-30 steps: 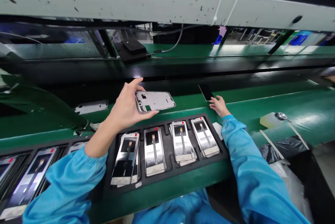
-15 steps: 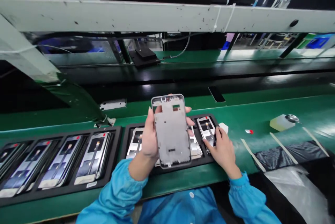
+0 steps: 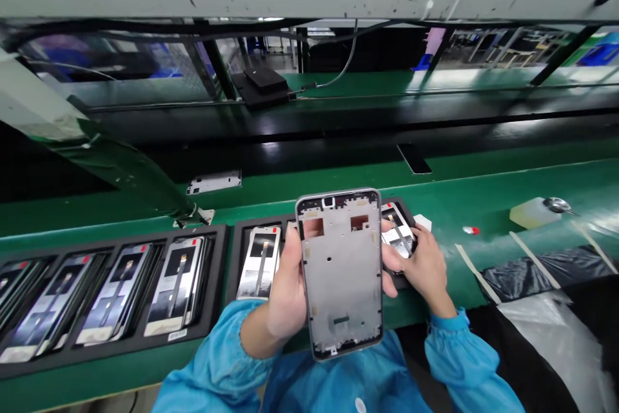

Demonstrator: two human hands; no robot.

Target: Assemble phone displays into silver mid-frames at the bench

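My left hand [image 3: 289, 297] is closed around a grey metal phone frame [image 3: 345, 278], thumb on its left edge and fingertips showing past its right edge. The frame is held up, its flat inner face with small cutouts turned to me. To the right, my right hand [image 3: 429, 271] grips the lower right edge of a phone screen [image 3: 394, 232] lying in the black foam tray [image 3: 233, 242]. This screen has a flex cable and a red tab; the phone frame covers part of the tray. Another phone screen [image 3: 258, 261] lies in the tray's left slot.
A second foam tray [image 3: 220, 258] at left holds several stacks of phone screens [image 3: 174, 284]. Beyond them lie a loose metal frame [image 3: 215, 182] and a dark phone [image 3: 414, 159]. A bottle of yellowish liquid [image 3: 527, 213] stands at right. A slanted post [image 3: 140, 174] rises at left.
My left hand has brought the phone frame closer to me and slightly right. My right hand stays at the phone screen in the tray. The view has tilted down.
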